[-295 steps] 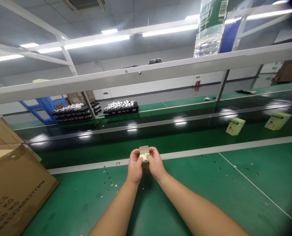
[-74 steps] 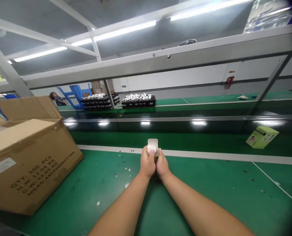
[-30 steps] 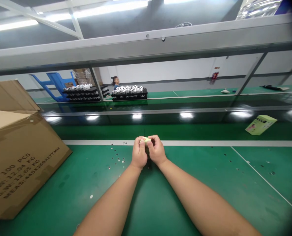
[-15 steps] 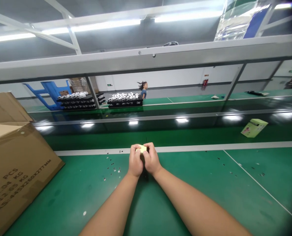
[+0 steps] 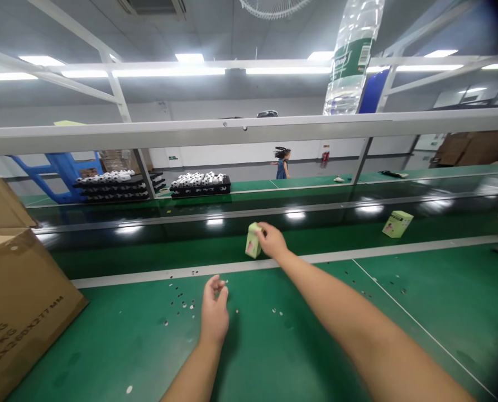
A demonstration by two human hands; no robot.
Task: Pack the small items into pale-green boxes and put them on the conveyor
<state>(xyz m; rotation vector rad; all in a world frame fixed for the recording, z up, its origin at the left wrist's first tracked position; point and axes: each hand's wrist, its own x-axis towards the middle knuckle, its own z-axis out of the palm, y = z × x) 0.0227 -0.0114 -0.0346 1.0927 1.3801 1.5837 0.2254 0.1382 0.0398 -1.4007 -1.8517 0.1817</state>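
Note:
My right hand (image 5: 271,241) grips a small light-green carton (image 5: 253,241) near its top, over the dark green conveyor belt just past the pale strip. The carton stands close to upright, tilted a little, and a pinkish picture shows on its front. Nearer to me, my left hand (image 5: 215,310) is above the green tabletop (image 5: 157,346) with fingers half curled and apart, holding nothing. Another light-green carton (image 5: 398,224) stands on the belt farther right.
A large open cardboard box (image 5: 27,312) stands at the left. Small dark and white round bits lie scattered on the tabletop. A metal rail (image 5: 182,135) crosses ahead, bearing a plastic bottle (image 5: 352,61). Beyond are black trays (image 5: 201,187) of white-and-black items and a person (image 5: 282,163).
Both hands held the carton together before. The left hand has let go and drawn back toward me; the right hand has carried the carton onto or over the belt. The view has tilted up.

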